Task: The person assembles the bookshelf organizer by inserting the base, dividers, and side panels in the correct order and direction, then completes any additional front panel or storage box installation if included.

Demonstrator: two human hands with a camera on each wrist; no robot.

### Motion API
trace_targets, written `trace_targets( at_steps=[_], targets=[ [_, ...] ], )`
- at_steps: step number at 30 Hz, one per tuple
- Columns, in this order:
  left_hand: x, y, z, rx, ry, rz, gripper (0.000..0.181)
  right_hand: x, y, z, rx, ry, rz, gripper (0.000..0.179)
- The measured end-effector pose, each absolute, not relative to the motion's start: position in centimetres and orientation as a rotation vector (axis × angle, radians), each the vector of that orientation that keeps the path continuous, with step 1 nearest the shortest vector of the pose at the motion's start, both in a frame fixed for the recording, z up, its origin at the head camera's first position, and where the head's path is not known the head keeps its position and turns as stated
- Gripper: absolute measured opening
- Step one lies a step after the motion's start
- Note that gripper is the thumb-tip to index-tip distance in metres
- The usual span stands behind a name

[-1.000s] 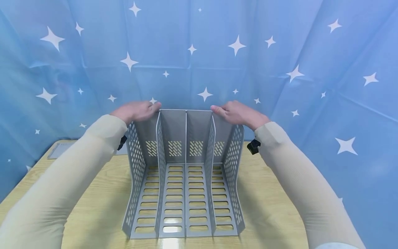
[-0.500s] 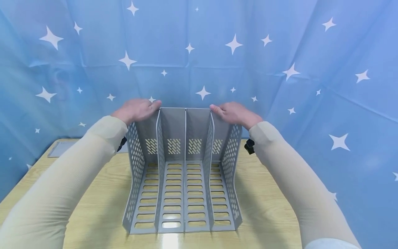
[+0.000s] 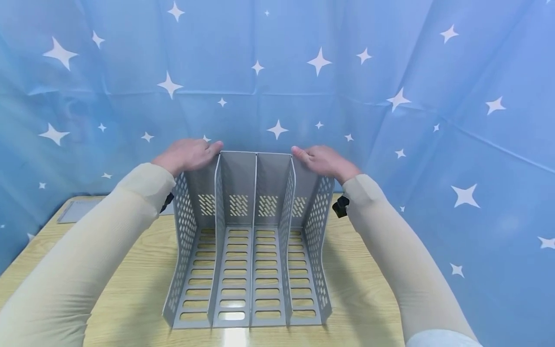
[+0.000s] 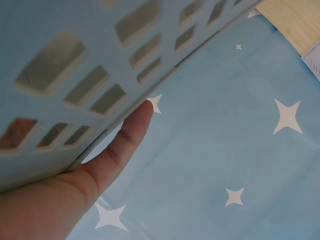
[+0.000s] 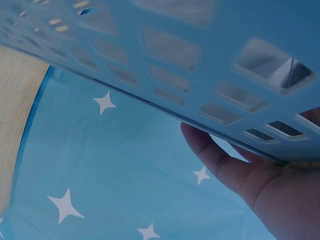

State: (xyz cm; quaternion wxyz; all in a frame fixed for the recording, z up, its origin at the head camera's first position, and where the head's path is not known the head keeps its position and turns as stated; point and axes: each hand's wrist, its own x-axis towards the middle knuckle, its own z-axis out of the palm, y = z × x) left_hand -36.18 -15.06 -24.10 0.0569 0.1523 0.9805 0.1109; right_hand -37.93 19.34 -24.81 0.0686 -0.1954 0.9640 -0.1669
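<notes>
A grey plastic file rack (image 3: pixel 236 277) with perforated sides and upright dividers stands on the wooden table, its slatted front facing me. At the rack's upper left back corner my left hand (image 3: pixel 187 155) grips the top edge, the thumb lying along it. My right hand (image 3: pixel 323 159) holds the opposite top corner in the same way, its thumb pointing inward. Up close in the left wrist view, a finger (image 4: pixel 135 132) of the left hand lies along the back edge of the pierced side panel. Fingers of the right hand (image 5: pixel 295 200) reach behind the rack's edge in the right wrist view.
A flat grey-white piece (image 3: pixel 78 210) lies at the table's back left, partly hidden by the left sleeve and the rack. Wood table top (image 3: pixel 134 260) shows on both sides. A blue curtain with white stars (image 3: pixel 277 72) hangs right behind the table.
Both hands keep their hold on the rack's top corners. The head view has turned slightly, so rack, arms and curtain all appear a little further left.
</notes>
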Motion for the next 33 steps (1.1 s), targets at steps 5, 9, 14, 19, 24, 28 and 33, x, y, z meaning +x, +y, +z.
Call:
trace_targets(
  at_steps=[5, 9, 14, 19, 24, 28, 33],
  targets=[
    [-36.2, -14.9, -24.3, 0.468, 2.969, 0.323, 0.08, -37.8, 19.5, -25.1, -0.568, 2.877, -0.534, 0.071],
    [-35.8, -14.9, -23.8, 0.481, 2.933, 0.314, 0.081, -37.6, 19.7, -25.1, -0.527, 2.832, -0.555, 0.073],
    [-35.6, -14.5, -22.8, 0.491, 2.901, 0.298, 0.082, -37.8, 19.9, -25.0, -0.514, 2.814, -0.579, 0.075],
    [-35.9, -14.3, -22.5, 0.49, 2.893, 0.264, 0.082, -38.1, 19.9, -24.7, -0.502, 2.795, -0.559, 0.076],
    [-36.3, -14.3, -22.2, 0.5, 2.9, 0.268, 0.084, -38.3, 19.8, -24.1, -0.474, 2.817, -0.515, 0.074],
    [-36.3, -13.9, -21.5, 0.525, 2.869, 0.248, 0.079, -38.3, 19.4, -23.0, -0.505, 2.801, -0.374, 0.073],
    [-36.2, -12.3, -20.5, 0.606, 2.812, 0.195, 0.072, -38.0, 16.8, -21.8, -0.64, 2.809, -0.249, 0.063]
  ],
)
